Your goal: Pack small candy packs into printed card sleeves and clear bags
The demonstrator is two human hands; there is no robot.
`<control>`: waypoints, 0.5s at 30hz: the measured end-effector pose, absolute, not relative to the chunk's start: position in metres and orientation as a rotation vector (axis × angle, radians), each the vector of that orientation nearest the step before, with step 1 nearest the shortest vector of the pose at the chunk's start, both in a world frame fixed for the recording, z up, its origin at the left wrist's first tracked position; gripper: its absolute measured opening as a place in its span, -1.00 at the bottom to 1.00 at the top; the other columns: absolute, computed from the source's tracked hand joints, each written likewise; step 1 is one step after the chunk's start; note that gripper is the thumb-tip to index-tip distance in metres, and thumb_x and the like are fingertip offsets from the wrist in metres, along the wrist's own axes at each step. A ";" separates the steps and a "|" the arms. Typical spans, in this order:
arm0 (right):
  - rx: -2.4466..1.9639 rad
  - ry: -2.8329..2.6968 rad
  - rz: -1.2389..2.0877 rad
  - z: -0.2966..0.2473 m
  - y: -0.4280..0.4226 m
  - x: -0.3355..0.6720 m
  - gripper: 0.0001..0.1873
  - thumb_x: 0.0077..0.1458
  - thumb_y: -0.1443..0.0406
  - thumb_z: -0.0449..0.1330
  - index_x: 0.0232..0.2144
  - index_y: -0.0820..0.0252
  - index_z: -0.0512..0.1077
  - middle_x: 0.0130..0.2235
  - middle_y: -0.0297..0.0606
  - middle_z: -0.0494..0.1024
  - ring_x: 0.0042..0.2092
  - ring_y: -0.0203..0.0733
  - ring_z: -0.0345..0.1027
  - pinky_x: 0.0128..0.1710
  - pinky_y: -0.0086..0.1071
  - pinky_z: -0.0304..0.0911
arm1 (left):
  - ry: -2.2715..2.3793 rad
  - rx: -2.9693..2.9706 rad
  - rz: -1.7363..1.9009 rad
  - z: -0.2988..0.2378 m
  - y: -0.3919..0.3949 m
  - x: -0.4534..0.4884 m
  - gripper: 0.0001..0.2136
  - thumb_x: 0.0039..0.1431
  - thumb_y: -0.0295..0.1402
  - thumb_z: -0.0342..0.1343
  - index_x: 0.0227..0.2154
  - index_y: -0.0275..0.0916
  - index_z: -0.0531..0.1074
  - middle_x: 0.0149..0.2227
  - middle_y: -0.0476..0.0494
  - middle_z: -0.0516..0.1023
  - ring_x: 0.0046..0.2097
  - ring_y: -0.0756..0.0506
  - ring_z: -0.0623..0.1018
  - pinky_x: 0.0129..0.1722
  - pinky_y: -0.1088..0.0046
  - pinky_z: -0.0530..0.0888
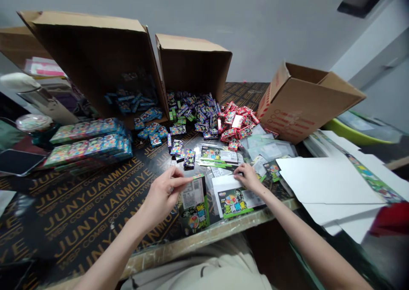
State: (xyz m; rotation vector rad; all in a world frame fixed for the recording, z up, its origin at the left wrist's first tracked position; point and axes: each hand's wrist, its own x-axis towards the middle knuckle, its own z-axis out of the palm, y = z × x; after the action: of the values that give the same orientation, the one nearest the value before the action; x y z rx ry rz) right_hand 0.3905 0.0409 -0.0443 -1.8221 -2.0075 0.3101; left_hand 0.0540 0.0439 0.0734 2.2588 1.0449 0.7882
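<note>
My left hand (168, 188) is closed, index finger and thumb together at the top edge of a black-and-green printed card (193, 211) near the table's front edge. My right hand (248, 177) has its fingers curled onto the white upper part of another printed card (236, 202), which carries a colourful round picture and large lettering. Whether clear sleeves cover these cards is hard to tell. Just beyond lie more printed cards (220, 154) and a small dark candy box (189, 159). Clear plastic sleeves (268, 147) spread out past my right hand.
Two cardboard cartons (194, 62) lie on their sides at the back, spilling blue and purple boxes. Red boxes (234, 122) are heaped beside another carton (306, 104). Stacked packs (89, 143) and a phone (21, 161) sit left; white sheets (326, 181) lie right.
</note>
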 end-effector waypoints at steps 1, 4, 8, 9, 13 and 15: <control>-1.816 -2.008 0.303 -0.045 0.041 0.389 -0.91 -0.02 0.35 0.16 -0.47 0.15 0.47 -0.34 -0.24 0.41 -0.19 -0.08 0.25 -0.19 -0.19 0.10 | 1.033 2.237 0.802 0.073 0.044 0.055 -0.74 0.15 -0.45 -0.06 -0.22 -0.12 0.51 -0.33 -0.10 0.41 -0.29 -0.03 0.42 -0.32 0.48 0.37; -1.783 -2.023 0.300 -0.048 0.037 0.384 -0.87 0.03 0.35 0.11 -0.47 0.16 0.45 -0.35 -0.23 0.42 -0.21 -0.11 0.25 -0.18 -0.22 0.11 | 1.029 2.187 0.840 0.073 0.042 0.056 -0.74 0.14 -0.46 -0.06 -0.25 -0.13 0.52 -0.33 -0.10 0.45 -0.29 -0.04 0.45 -0.30 0.47 0.38; -1.751 -2.029 0.340 -0.047 0.028 0.380 -0.82 0.08 0.37 0.00 -0.46 0.17 0.40 -0.35 -0.20 0.41 -0.24 -0.14 0.26 -0.21 -0.30 0.14 | 1.070 2.147 0.899 0.070 0.041 0.059 -0.78 0.12 -0.48 -0.03 -0.34 -0.21 0.53 -0.38 -0.11 0.51 -0.32 -0.05 0.50 -0.31 0.47 0.40; -1.753 -2.021 0.355 -0.046 0.027 0.380 -0.83 0.07 0.38 -0.01 -0.46 0.18 0.38 -0.36 -0.20 0.41 -0.26 -0.14 0.26 -0.24 -0.31 0.15 | 1.082 2.138 0.918 0.069 0.041 0.059 -0.80 0.10 -0.49 -0.02 -0.37 -0.23 0.53 -0.38 -0.11 0.53 -0.33 -0.05 0.51 -0.31 0.47 0.41; -1.773 -1.970 0.472 -0.028 0.034 0.378 -0.91 0.02 0.37 0.01 -0.47 0.16 0.30 -0.49 -0.29 0.38 -0.43 -0.19 0.25 -0.37 -0.35 0.13 | 1.146 2.098 1.010 0.065 0.039 0.060 -0.88 0.01 -0.54 0.06 -0.46 -0.26 0.49 -0.40 -0.12 0.56 -0.33 -0.06 0.53 -0.29 0.46 0.43; -1.762 -1.946 0.534 -0.006 0.042 0.369 -0.91 0.04 0.32 0.00 -0.47 0.16 0.27 -0.50 -0.32 0.38 -0.45 -0.21 0.26 -0.40 -0.38 0.14 | 1.143 2.095 1.027 0.065 0.038 0.060 -0.89 -0.01 -0.56 0.06 -0.48 -0.27 0.46 -0.41 -0.12 0.55 -0.33 -0.07 0.52 -0.28 0.44 0.42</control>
State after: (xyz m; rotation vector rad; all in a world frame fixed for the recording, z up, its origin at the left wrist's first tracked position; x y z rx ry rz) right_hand 0.3687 0.0425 -0.0057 -1.7618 -1.9455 0.5341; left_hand 0.0596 0.0384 0.0647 2.0954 1.1427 1.0275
